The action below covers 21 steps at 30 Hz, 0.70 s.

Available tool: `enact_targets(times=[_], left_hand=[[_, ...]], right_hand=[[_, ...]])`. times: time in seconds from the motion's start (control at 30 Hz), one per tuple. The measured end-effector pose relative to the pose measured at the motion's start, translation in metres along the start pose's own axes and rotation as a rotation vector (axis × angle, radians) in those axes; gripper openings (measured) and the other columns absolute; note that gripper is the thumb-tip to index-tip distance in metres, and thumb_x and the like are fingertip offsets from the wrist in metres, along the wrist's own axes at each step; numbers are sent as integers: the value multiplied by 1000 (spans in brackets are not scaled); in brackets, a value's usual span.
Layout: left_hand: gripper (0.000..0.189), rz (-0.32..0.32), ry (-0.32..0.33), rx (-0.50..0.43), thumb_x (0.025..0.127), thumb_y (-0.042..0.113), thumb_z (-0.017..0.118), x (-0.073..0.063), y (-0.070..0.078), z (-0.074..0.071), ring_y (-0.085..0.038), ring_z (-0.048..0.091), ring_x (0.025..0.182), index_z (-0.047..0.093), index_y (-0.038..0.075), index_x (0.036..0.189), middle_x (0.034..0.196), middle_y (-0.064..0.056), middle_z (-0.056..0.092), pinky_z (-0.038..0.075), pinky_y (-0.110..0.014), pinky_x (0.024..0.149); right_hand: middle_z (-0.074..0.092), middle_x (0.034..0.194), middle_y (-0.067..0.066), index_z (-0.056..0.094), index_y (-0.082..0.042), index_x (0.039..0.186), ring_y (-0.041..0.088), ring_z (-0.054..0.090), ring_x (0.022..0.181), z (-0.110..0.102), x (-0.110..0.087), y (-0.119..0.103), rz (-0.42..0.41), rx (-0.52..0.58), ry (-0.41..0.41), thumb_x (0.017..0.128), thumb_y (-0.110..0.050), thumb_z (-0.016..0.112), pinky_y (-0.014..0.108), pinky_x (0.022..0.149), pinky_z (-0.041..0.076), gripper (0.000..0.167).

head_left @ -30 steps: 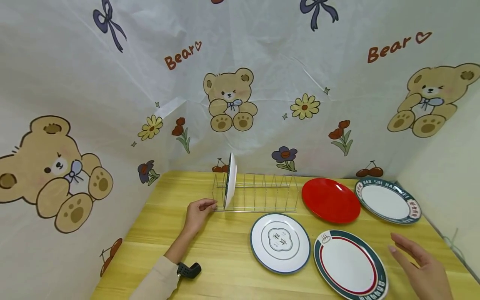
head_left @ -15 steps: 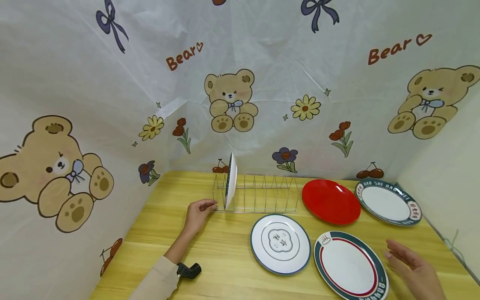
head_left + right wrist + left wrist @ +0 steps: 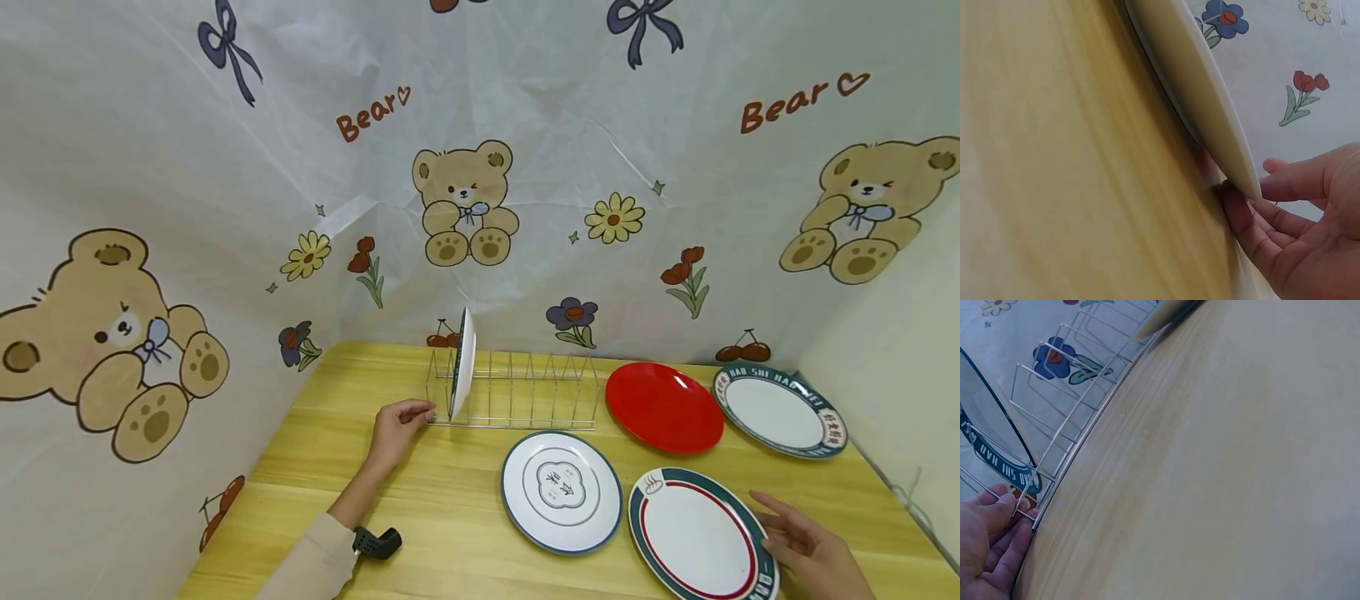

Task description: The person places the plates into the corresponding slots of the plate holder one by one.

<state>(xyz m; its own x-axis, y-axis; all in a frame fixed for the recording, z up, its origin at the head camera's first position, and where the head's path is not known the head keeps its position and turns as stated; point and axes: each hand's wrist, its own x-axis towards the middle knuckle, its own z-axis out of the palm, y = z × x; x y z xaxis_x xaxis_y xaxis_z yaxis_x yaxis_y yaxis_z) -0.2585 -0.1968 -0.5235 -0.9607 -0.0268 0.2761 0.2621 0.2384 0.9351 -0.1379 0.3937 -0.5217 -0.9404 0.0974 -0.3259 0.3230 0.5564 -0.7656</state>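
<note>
My left hand [image 3: 399, 432] pinches the left front corner of a wire dish rack [image 3: 525, 426] between thumb and fingers. The left wrist view shows those fingers round the rack's end wire [image 3: 1025, 515]. A white plate [image 3: 466, 367] with a dark green lettered rim stands on edge in the rack's left part. At the front right, my right hand [image 3: 806, 546] grips the right edge of a white plate with a green rim and red ring [image 3: 697, 533]. In the right wrist view, fingers reach under this plate's rim [image 3: 1235, 144] and the thumb lies against its edge.
A white plate with a blue rim [image 3: 562, 492] lies before the rack. To the rack's right lie a red plate [image 3: 663, 408] and an oval green-rimmed plate [image 3: 780, 410]. A printed bear cloth [image 3: 525, 108] hangs behind the wooden table [image 3: 442, 533].
My right hand has moved left to the green-and-red-ringed plate and taken hold of its edge. The left hand has stayed on the rack. The head view has shifted slightly.
</note>
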Motion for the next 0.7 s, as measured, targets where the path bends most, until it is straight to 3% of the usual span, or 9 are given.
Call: enact_targets(times=[0.23,0.47,0.7], left_hand=[[15,-5,-6,-8,93,-5,69,-2,2,-1,-42,72,93,74,-11,106,103,-27,73,62,-46,82],[15,-3,-7,-8,93,-6,69,-2,2,-1,-42,72,93,73,-11,107,103,-27,73,62,-43,81],[15,-11,0,6,94,-3,70,4,-21,2,-41,73,91,75,-9,106,101,-25,74,63,-39,79]], right_hand=[[59,135,28,30,-1,158,26,67,107,1,-6,-5,4,22,-47,100,-1,58,26,83,60,64],[60,132,24,36,-2,156,25,62,105,1,-11,-9,42,72,-97,101,5,50,27,82,61,57],[43,148,30,38,-7,156,29,61,105,-4,-15,0,71,301,-240,105,-3,48,42,89,61,53]])
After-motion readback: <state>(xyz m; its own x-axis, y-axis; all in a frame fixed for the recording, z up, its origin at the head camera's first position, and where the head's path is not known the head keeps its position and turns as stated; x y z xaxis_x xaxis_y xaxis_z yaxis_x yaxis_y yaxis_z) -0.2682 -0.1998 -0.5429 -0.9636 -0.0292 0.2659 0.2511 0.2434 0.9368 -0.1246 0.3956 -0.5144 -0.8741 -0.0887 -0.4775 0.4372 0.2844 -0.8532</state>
